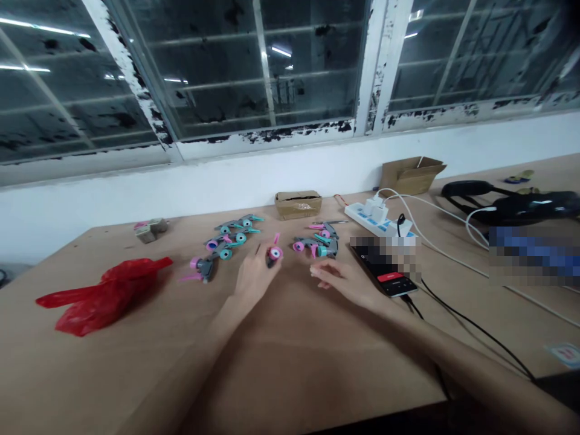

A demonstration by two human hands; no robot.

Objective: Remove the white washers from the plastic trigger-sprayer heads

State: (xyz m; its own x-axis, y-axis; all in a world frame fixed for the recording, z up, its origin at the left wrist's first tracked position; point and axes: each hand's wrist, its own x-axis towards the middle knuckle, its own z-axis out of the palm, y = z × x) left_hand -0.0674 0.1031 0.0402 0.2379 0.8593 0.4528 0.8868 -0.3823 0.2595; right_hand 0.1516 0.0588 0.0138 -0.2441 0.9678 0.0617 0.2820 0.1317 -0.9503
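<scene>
My left hand (254,275) pinches a small grey toy piece with a pink wheel (273,254) and holds it just above the brown table (290,356). My right hand (338,278) rests on the table with loosely curled fingers and nothing in it, just in front of a cluster of grey, pink and teal toy pieces (317,241). A second group of similar pieces (229,241) lies in a loose row to the left of my left hand.
A red plastic bag (102,293) lies at the left. A phone (385,269), a white power strip (378,220) with cables, two cardboard boxes (298,204) and a black device (512,202) sit to the right and back. Windows run behind.
</scene>
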